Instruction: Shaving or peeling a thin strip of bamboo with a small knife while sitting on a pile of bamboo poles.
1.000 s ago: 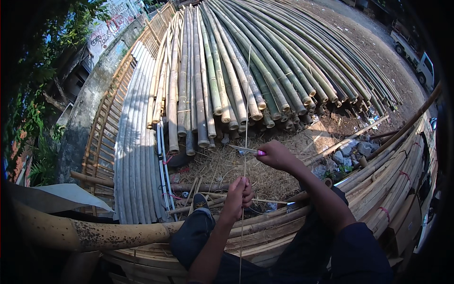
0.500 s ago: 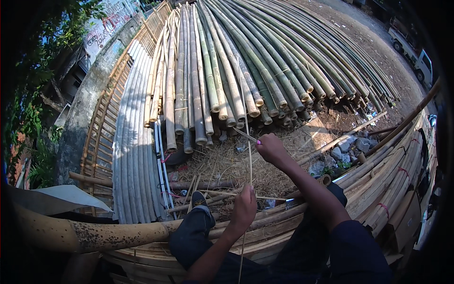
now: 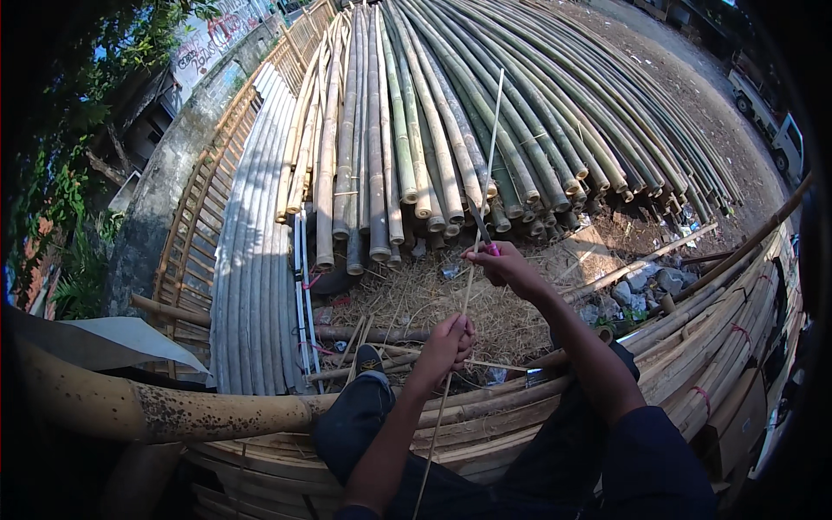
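A long thin bamboo strip (image 3: 490, 156) runs slantwise up from my lap, its far end rising in front of the stacked poles. My left hand (image 3: 446, 348) is closed round it above my left knee. Closer to the far end, my right hand (image 3: 513, 269) grips a knife (image 3: 483, 227) with a narrow dark blade and a pinkish handle. The blade points up and away, close beside the strip. My right thumb and fingertips reach to the strip; whether they pinch it is hard to see.
Ahead lies a big stack of bamboo poles (image 3: 425, 113). Grey corrugated sheets (image 3: 251, 243) and a bamboo lattice (image 3: 186, 221) stand left. A thick bamboo pole (image 3: 208, 414) crosses at lower left. Split bamboo bundles (image 3: 685, 373) lie right, near stones (image 3: 641, 282). Straw-like shavings (image 3: 399, 290) cover the ground.
The strip now leans to the right at its far end. My right hand has turned, its knife pointing more upward, with fingertips at the strip. The view has shifted slightly.
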`<state>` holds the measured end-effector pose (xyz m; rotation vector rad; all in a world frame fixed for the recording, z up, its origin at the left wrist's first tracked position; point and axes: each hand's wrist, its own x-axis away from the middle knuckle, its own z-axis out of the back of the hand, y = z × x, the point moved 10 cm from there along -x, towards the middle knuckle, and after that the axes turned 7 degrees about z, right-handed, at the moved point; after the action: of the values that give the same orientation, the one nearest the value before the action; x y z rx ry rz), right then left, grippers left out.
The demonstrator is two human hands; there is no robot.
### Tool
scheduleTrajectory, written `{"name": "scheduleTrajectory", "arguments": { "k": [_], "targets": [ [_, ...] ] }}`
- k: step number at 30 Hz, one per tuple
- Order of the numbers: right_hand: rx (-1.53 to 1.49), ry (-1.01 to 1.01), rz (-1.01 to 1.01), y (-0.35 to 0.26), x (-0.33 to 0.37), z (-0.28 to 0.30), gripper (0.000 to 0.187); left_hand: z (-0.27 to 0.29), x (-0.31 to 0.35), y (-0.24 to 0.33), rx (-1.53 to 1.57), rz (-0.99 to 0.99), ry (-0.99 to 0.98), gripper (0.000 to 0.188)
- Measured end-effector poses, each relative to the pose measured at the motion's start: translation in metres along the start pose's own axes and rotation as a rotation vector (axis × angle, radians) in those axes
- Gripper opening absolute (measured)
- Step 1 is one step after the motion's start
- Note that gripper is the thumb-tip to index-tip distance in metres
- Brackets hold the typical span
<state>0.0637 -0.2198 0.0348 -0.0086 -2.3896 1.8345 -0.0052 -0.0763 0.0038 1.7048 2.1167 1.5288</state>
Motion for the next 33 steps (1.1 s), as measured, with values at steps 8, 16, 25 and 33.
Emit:
{"name": "scheduleTrajectory", "arguments": {
  "k": [8, 16, 25, 33],
  "targets": [
    [0.156, -0.105, -0.026, 0.015, 0.017, -0.04, 0.027, 0.011, 0.006, 0.006, 0.036, -0.004, -0.018, 0.025],
    [1.002, -0.012, 0.225, -0.01, 0.012, -0.009, 0.024, 0.002, 0.012, 0.009, 0.171, 0.011, -0.064, 0.025],
    [1.217, -0.355, 0.657, 0.004, 0.033, -0.066, 0.017, 0.001, 0.018, -0.008, -0.005, 0.004, 0.078, 0.025],
    [1.025, 0.556, 0.373, -0.04, -0.002, 0.125, 0.03, -0.052, 0.033, -0.048, 0.015, 0.218, -0.199, 0.024]
  ]
}}
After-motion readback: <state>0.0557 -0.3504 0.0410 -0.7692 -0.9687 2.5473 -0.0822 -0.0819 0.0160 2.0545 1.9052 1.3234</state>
